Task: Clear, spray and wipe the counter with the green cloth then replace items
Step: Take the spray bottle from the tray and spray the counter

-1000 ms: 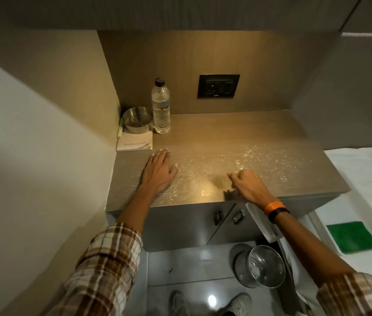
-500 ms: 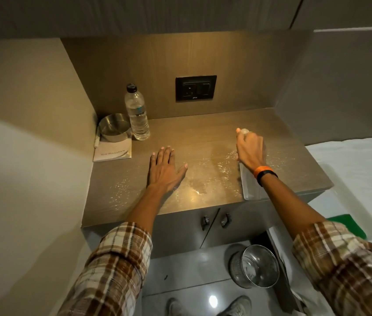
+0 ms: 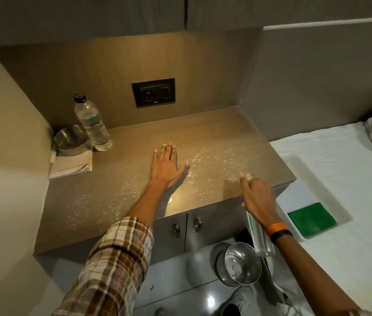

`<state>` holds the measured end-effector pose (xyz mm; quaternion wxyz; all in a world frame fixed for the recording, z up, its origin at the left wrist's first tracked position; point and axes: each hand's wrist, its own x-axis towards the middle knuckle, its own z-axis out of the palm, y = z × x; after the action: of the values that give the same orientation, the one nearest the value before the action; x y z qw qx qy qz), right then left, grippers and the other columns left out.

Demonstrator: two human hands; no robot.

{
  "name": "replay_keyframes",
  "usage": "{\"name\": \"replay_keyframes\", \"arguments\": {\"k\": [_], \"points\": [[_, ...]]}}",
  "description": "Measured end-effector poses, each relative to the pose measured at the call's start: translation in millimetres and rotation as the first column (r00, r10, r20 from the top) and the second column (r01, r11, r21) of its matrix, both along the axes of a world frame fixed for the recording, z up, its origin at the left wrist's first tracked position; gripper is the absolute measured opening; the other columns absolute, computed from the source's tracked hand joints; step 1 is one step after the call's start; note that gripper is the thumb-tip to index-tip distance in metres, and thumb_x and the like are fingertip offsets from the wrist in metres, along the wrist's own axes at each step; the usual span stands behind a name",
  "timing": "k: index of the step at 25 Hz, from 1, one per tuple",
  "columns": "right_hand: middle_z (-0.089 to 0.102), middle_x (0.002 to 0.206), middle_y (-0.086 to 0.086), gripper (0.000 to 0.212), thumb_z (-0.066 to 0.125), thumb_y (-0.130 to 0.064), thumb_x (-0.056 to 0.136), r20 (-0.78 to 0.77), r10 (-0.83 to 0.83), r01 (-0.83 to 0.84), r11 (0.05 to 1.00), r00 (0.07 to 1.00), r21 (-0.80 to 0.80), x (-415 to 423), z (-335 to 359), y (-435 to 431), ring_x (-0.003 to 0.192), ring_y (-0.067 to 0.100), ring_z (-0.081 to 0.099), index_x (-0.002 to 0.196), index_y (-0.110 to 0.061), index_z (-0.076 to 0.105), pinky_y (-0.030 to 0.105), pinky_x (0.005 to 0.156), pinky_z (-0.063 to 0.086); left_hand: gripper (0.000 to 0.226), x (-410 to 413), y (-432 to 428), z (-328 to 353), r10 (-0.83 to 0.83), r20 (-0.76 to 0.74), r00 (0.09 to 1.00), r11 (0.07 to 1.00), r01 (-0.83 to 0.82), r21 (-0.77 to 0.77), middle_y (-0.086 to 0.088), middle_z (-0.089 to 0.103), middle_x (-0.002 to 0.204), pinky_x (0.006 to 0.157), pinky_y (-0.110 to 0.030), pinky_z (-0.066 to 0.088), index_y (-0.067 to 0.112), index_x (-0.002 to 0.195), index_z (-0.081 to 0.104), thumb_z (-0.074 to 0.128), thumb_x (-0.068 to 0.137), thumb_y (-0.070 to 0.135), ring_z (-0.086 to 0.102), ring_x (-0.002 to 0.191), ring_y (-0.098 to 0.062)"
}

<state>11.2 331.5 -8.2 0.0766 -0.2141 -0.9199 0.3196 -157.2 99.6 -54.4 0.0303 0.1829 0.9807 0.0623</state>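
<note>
The green cloth (image 3: 312,219) lies on a white tray (image 3: 299,169) on the bed at lower right. Droplets speckle the desk (image 3: 214,133). The right hand (image 3: 257,196) clamps a spray bottle (image 3: 260,236); the left hand (image 3: 165,168) lies flat mid-frame, fingers (image 3: 169,152) extended, close together.

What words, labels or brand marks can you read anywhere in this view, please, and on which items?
None can be read.
Water bottle label: blue mark, blurred.
Booklet: one printed line, too small.
Socket plate: small mark on lower edge, unreadable.
Spray bottle in the right hand: green print, blurred.
</note>
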Motion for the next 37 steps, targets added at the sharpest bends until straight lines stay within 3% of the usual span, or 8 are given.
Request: {"name": "replay_keyframes", "arguments": {"k": [3, 6, 8, 15, 25, 29, 33, 37], "points": [[0.063, 0.063, 0.017, 0.065, 0.031, -0.049, 0.106, -0.129, -0.075, 0.067, 0.996, 0.989, -0.065, -29.4, 14.0, 31.5, 0.064, 0.035, 0.07, 0.062, -0.006, 0.052, 0.052, 0.064, 0.059, 0.084, -5.4, 31.5, 1.9, -0.003, -0.003, 1.0, 1.0, 0.003, 0.01, -0.01, 0.009, 0.169, 0.127, -0.051, 0.002, 0.01, 0.159, 0.01, 0.02, 0.099, 0.067, 0.003, 0.157, -0.026], [0.063, 0.062, 0.01, 0.061, 0.03, -0.047, 0.106, -0.221, -0.095, 0.094, 0.995, 0.971, -0.018, -81.4, 33.3, 69.4, 0.063, 0.03, 0.069, 0.06, -0.012, 0.052, 0.037, 0.051, 0.053, 0.082, -9.2, 70.5, 2.5, -0.003, 0.005, 1.0, 0.999, 0.003, 0.036, -0.009, 0.009, 0.169, 0.127, -0.051, 0.002, 0.011, 0.159, 0.011, 0.023, 0.099, 0.066, 0.003, 0.157, -0.025], [0.068, 0.069, 0.011, 0.061, 0.028, -0.044, 0.107, -0.196, -0.082, 0.099, 0.992, 0.977, 0.078, -106.7, 41.2, 91.7, 0.065, 0.027, 0.067, 0.069, -0.009, 0.061, 0.027, 0.052, 0.042, 0.083, -12.1, 96.9, 3.4, 0.001, 0.018, 1.0, 0.999, -0.002, 0.042, -0.008, 0.01, 0.169, 0.127, -0.051, 0.002, 0.011, 0.159, 0.011, 0.024, 0.099, 0.066, 0.003, 0.157, -0.025], [0.064, 0.07, 0.005, 0.06, 0.026, -0.049, 0.104, -0.009, 0.039, -0.038, 0.996, 0.999, 0.082, -73.6, 2.6, 166.4, 0.071, 0.029, 0.065, 0.069, -0.012, 0.057, 0.039, 0.071, 0.052, 0.082, -23.9, 191.8, 5.8, 0.005, 0.012, 1.0, 0.995, -0.006, 0.096, -0.009, 0.009, 0.169, 0.127, -0.05, -0.003, 0.012, 0.159, 0.01, 0.024, 0.099, 0.065, 0.001, 0.157, -0.027], [0.065, 0.07, 0.013, 0.057, 0.041, -0.05, 0.103, -0.197, -0.163, 0.118, 0.968, 0.967, -0.22, -111.3, -42.7, 295.4, 0.066, 0.031, 0.067, 0.071, -0.007, 0.058, 0.041, 0.064, 0.051, 0.08, -34.4, 283.1, -17.8, -0.056, -0.002, 0.998, 0.99, 0.056, 0.128, -0.007, 0.016, 0.167, 0.127, -0.053, 0.005, 0.015, 0.158, 0.015, 0.024, 0.097, 0.067, 0.008, 0.156, -0.028], [0.075, 0.09, 0.025, 0.044, 0.052, -0.033, 0.104, -0.051, -0.078, 0.06, 0.955, 0.996, -0.29, -133.7, -114.0, 318.2, 0.067, 0.02, 0.064, 0.097, 0.006, 0.07, 0.017, 0.057, 0.041, 0.085, -40.1, 294.1, -30.0, -0.017, -0.058, 0.998, 0.989, 0.025, 0.144, -0.004, 0.016, 0.167, 0.127, -0.052, 0.007, 0.019, 0.158, 0.013, 0.016, 0.093, 0.074, 0.01, 0.156, -0.026], [0.067, 0.132, 0.019, 0.037, 0.053, -0.026, 0.104, 0.029, 0.017, -0.006, 0.938, 0.999, -0.346, -159.1, -169.9, 327.0, 0.119, 0.035, 0.064, 0.128, -0.002, 0.067, 0.034, 0.1, 0.049, 0.087, -43.6, 299.3, -43.4, 0.015, -0.081, 0.997, 0.987, -0.002, 0.161, -0.005, 0.015, 0.167, 0.127, -0.047, 0.005, 0.017, 0.158, 0.013, 0.015, 0.094, 0.075, 0.01, 0.156, -0.025], [0.066, 0.135, 0.018, 0.037, 0.05, -0.027, 0.105, 0.057, 0.028, -0.008, 0.944, 0.998, -0.329, -173.5, -190.7, 331.9, 0.122, 0.035, 0.062, 0.132, -0.006, 0.065, 0.036, 0.102, 0.045, 0.089, -39.3, 304.3, -45.3, 0.03, -0.098, 0.995, 0.991, -0.017, 0.134, -0.007, 0.017, 0.167, 0.128, -0.046, 0.009, 0.014, 0.158, 0.015, 0.016, 0.094, 0.076, 0.01, 0.156, -0.024]]}}
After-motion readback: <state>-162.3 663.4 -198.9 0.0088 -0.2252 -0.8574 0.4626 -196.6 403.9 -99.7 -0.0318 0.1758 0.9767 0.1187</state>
